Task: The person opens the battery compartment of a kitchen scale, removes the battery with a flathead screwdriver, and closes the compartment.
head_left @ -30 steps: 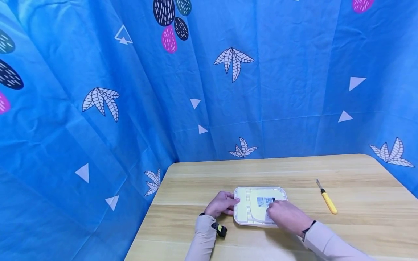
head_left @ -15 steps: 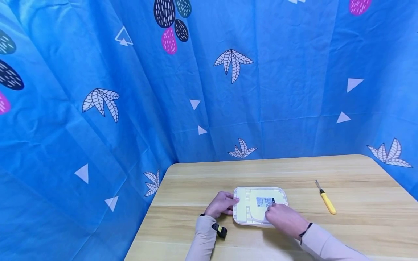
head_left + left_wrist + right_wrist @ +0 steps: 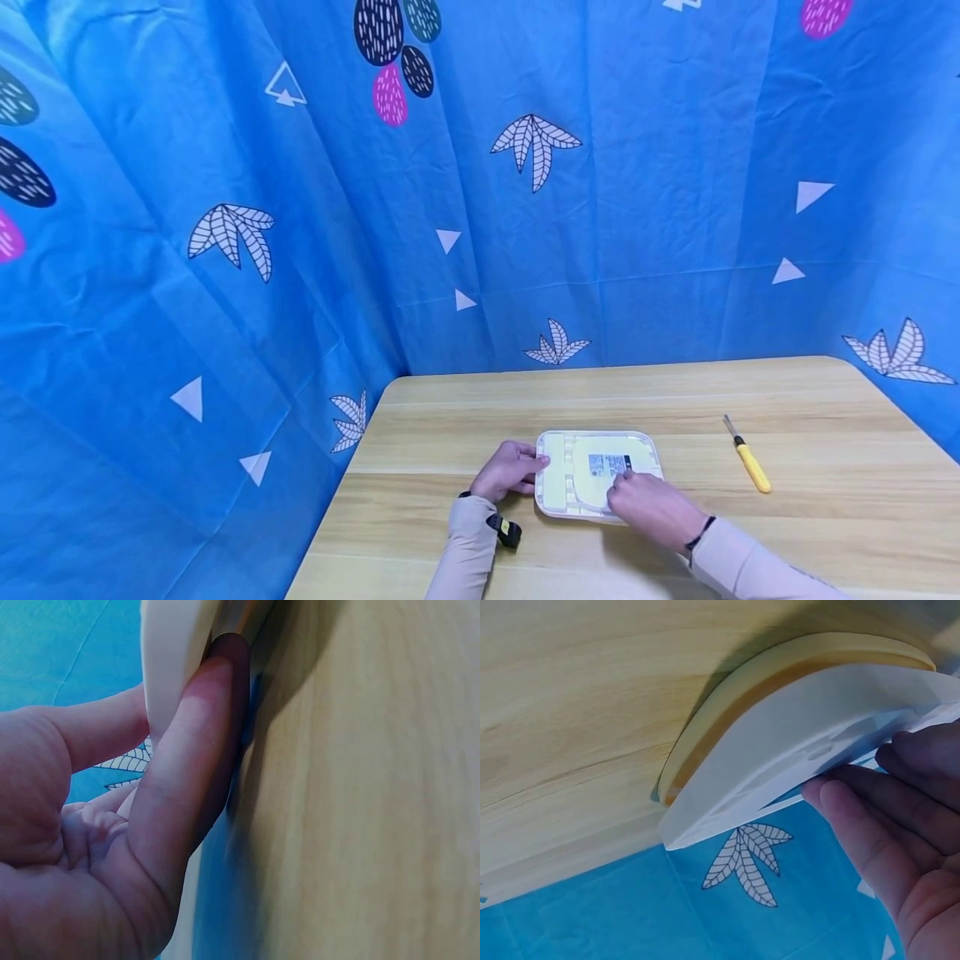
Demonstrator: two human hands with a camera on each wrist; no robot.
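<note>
A white, flat plastic device (image 3: pixel 553 492) with rounded corners lies on the table. Its upward face has a raised rounded panel with a printed label (image 3: pixel 606 464). My left hand (image 3: pixel 510 468) pinches the device's left edge, thumb on top and fingers beneath, as the left wrist view shows. The right hand (image 3: pixel 654 504) is over the right part of the panel, its fingers bent. In the right wrist view, the thumb and fingertips (image 3: pixel 840 796) meet at the device's face. Whether they pinch something small there is hidden.
To the right on the wooden table (image 3: pixel 465 400) lies a screwdriver (image 3: pixel 753 468) with a yellow handle, its shaft pointing away. A blue patterned cloth (image 3: pixel 660 208) hangs behind the table and along its left side. A small black device (image 3: pixel 508 532) is strapped to the left wrist.
My right hand has shifted slightly left and toward me over the panel, showing more of the device's right edge. The left hand and the device stay in place.
</note>
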